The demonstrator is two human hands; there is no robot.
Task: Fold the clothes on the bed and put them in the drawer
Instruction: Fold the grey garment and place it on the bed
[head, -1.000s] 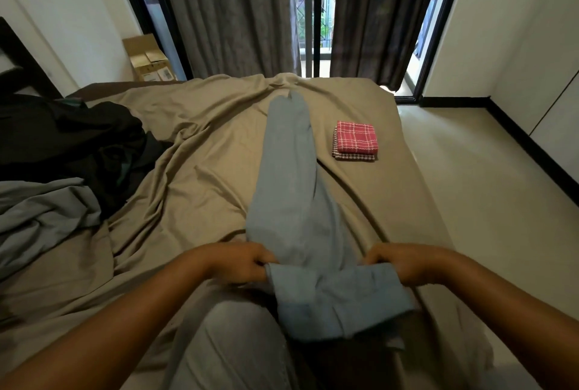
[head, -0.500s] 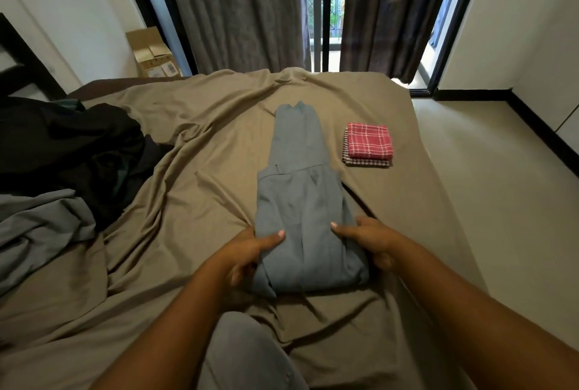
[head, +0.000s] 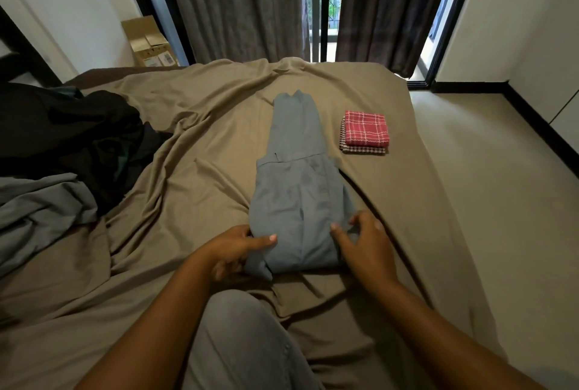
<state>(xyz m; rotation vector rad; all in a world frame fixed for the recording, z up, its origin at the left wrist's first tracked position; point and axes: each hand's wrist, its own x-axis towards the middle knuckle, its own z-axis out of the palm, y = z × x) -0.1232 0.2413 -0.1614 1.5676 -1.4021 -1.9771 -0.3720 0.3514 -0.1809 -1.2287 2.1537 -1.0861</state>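
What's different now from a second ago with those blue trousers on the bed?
The near end of the blue trousers was folded away from the person over the rest, so they now lie shorter. The left hand grips the fold's left corner; the right hand rests on its right side. The red checked cloths and dark clothes pile stayed put.

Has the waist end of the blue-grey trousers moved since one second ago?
Yes. The trousers' waist end went away from the person, toward the curtains: folded over, it lies about level with the near side of the red checked cloth.
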